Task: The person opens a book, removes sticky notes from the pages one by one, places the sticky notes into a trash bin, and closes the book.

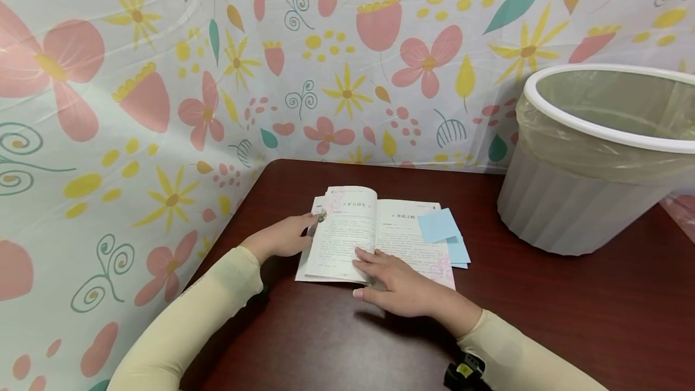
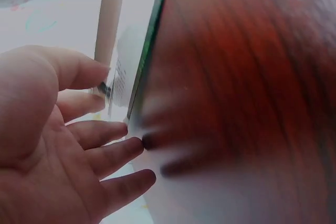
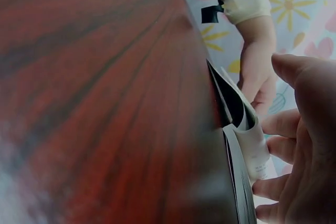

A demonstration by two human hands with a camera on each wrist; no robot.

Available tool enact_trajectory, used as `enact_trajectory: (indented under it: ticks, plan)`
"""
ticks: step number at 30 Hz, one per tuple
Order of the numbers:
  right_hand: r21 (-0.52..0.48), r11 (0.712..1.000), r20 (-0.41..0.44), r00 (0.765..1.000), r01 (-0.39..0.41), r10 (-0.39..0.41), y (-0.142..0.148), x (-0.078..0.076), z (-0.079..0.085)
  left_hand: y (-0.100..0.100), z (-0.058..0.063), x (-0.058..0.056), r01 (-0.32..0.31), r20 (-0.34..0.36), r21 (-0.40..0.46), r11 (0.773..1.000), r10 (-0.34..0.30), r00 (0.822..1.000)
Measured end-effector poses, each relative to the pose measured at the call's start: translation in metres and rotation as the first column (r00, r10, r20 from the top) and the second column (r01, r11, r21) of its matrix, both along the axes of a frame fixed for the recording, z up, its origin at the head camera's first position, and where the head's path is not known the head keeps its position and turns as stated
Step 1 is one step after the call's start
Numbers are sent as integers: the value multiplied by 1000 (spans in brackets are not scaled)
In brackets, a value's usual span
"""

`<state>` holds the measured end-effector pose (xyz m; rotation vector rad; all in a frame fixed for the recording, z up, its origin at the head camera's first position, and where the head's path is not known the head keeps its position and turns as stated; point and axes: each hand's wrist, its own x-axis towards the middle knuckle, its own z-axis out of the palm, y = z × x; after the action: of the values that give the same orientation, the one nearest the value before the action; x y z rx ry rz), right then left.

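Note:
An open book (image 1: 347, 240) with printed pages lies on the dark red table. My left hand (image 1: 285, 235) is at its left edge, with thumb and fingertips close to the page edges. In the left wrist view those fingers (image 2: 115, 156) are spread and fairly straight; whether the tips grip a page is unclear. My right hand (image 1: 399, 285) rests near the bottom of the spine, fingertips on the lower part of the pages. The right wrist view shows pages (image 3: 252, 145) bulging upward beside its fingers (image 3: 283, 124). Light blue paper slips (image 1: 437, 226) stick out at the book's right side.
A grey waste bin (image 1: 564, 198) with a white rim and a clear liner stands at the table's right. Flower-printed cloth (image 1: 326, 107) hangs behind and to the left of the table (image 1: 304, 330). A black strap device (image 1: 465, 371) is on the right wrist.

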<state>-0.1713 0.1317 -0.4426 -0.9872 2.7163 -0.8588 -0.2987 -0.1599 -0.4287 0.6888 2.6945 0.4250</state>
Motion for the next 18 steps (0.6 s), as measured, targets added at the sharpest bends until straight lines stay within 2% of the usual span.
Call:
enact_trajectory:
  ticks: [7, 13, 18]
  plan:
    - [22, 1000, 9, 1000, -14, 13, 3, -1, 0, 9, 6, 1, -39, -19, 32, 999, 39, 999]
    - [31, 999, -1, 1000, -31, 31, 4, -1, 0, 21, 14, 5, 27, -69, 37, 999, -24, 997]
    - [29, 999, 5, 999, -43, 42, 4, -2, 1, 36, 20, 5, 100, -129, 26, 995, -96, 987]
